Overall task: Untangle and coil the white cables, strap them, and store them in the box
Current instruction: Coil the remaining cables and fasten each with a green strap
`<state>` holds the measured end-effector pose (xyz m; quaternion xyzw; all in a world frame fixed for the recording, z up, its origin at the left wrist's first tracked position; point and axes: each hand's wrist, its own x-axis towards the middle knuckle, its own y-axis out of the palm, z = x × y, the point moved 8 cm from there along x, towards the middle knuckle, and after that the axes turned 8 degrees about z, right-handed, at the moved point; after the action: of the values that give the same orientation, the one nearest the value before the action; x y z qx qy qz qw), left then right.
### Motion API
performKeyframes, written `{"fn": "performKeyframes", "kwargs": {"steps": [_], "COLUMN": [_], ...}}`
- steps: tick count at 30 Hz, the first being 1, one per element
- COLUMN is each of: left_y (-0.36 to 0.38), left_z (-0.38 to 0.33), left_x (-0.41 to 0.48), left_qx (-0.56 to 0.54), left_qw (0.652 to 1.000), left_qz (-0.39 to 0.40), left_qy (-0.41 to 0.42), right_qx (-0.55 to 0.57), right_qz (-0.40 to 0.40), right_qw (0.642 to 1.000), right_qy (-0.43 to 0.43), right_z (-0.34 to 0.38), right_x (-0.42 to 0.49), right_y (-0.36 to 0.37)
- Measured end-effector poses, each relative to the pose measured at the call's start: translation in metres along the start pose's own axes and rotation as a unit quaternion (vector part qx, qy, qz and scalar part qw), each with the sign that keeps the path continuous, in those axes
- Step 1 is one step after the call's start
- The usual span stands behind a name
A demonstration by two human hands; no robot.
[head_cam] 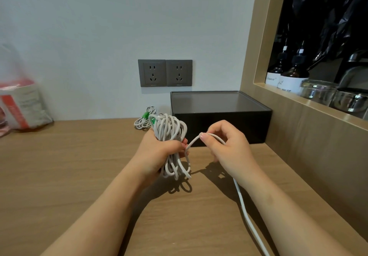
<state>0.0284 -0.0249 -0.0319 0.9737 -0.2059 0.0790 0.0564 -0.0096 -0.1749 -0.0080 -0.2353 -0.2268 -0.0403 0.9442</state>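
My left hand (159,152) grips a thick bundle of coiled white cable (169,130) upright above the wooden desk (79,176); loops stick out above and below the fist, with a bit of green strap at the top. My right hand (227,148) pinches the loose run of the same cable, which arcs from the bundle and trails down past my right wrist toward the lower frame edge as a free tail (249,216). A second small white coil (144,119) with a green strap lies on the desk behind. The black box (219,114) sits closed just beyond my hands.
Two dark wall sockets (165,73) are above the box. A plastic bag with a red-and-white pack (20,104) lies at the left. A wooden niche on the right holds soap bottles (288,76) and glass jars (334,96).
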Motion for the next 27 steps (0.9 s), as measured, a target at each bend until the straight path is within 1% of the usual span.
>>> {"fn": "performKeyframes", "kwargs": {"steps": [2,7,14,17,21,24,25,27], "left_y": [0.006,0.020,0.038,0.042,0.042,0.050,0.051,0.051], "left_z": [-0.002,-0.005,0.001,0.001,0.004,0.009,0.011,0.012], "left_x": [-0.001,-0.004,-0.006,-0.008,-0.008,-0.013,-0.013,-0.010], "left_qx": [0.004,0.009,-0.078,-0.072,-0.090,-0.064,-0.053,-0.029], "left_qw": [1.000,0.998,0.986,0.981,0.975,0.967,0.968,0.976], "left_qz": [0.019,0.061,0.139,0.170,0.191,0.230,0.228,0.197], "left_qy": [-0.006,-0.009,-0.049,-0.057,-0.066,-0.091,-0.095,-0.091], "right_qx": [-0.023,-0.029,-0.042,-0.042,-0.045,-0.038,-0.037,-0.038], "right_qz": [-0.021,-0.031,-0.048,-0.049,-0.049,-0.059,-0.059,-0.052], "right_qw": [1.000,0.999,0.997,0.996,0.996,0.996,0.996,0.997], "right_qy": [-0.005,-0.023,-0.050,-0.058,-0.063,-0.054,-0.047,-0.029], "right_z": [0.001,0.004,0.010,0.013,0.012,0.010,0.009,0.007], "right_x": [-0.001,-0.002,-0.006,-0.007,-0.007,-0.007,-0.006,-0.003], "right_y": [-0.004,-0.004,-0.007,-0.007,-0.007,-0.009,-0.009,-0.008]}}
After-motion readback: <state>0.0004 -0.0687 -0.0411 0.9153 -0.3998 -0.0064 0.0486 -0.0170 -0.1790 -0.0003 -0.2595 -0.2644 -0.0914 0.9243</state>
